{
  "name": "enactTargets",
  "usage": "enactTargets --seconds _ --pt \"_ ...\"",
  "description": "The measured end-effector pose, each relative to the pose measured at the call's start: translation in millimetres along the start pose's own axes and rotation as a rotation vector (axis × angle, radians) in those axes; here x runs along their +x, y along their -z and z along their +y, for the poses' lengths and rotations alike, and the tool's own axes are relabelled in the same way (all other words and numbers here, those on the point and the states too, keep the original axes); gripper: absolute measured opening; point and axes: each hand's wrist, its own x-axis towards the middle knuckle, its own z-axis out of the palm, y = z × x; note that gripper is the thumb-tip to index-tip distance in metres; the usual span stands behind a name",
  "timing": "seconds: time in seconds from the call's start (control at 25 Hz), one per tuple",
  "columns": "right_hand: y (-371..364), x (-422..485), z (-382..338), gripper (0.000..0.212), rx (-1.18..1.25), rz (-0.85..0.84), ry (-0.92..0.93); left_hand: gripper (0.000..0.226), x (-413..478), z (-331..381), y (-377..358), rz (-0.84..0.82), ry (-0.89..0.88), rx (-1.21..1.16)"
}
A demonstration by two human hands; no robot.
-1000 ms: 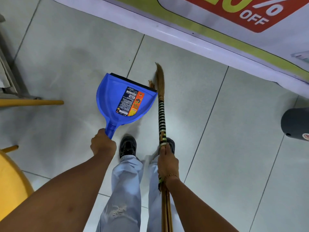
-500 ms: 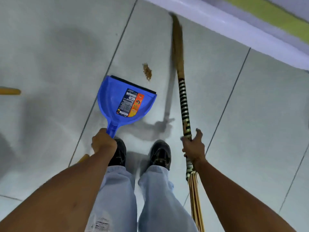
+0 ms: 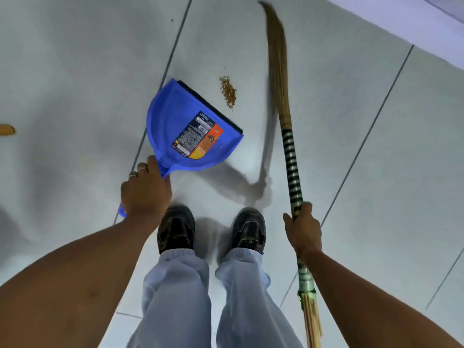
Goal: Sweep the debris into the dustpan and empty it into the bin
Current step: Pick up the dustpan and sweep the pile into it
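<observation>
A blue dustpan (image 3: 175,121) with a printed label rests on the grey floor tiles, its black lip facing up and right. My left hand (image 3: 144,192) grips its handle. A small pile of brown debris (image 3: 228,92) lies on the floor just beyond the lip, not inside the pan. My right hand (image 3: 302,229) holds the striped handle of a grass broom (image 3: 277,59). The broom bristles reach forward to the right of the debris, apart from it and blurred.
My two black shoes (image 3: 175,229) stand right behind the dustpan. A white wall base (image 3: 401,23) runs across the top right. The tip of a yellow wooden leg (image 3: 6,129) shows at the left edge.
The broom has swung away from the debris to the right. The dustpan has turned its lip toward the pile, and the view has tilted down.
</observation>
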Motion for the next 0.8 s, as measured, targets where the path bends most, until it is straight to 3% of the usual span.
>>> enactTargets --seconds 0.16,0.36,0.48,0.68,0.8 --pt "3 -13 20 0.023 -0.090 -0.019 -0.092 0.051 45 -19 23 0.041 -0.064 0.134" --pt "-12 -18 45 0.010 -0.333 -0.066 0.020 0.056 91 -20 23 0.053 -0.196 0.234" --pt "-11 -28 65 0.008 -0.297 -0.033 0.057 0.058 96 -21 17 0.045 -0.202 0.232" --pt "8 -11 76 0.021 -0.216 0.050 -0.070 0.057 95 -24 15 0.060 -0.233 0.225" --pt "11 -4 77 0.020 -0.355 -0.025 0.008 0.055 97 -26 17 0.068 -0.255 0.232"
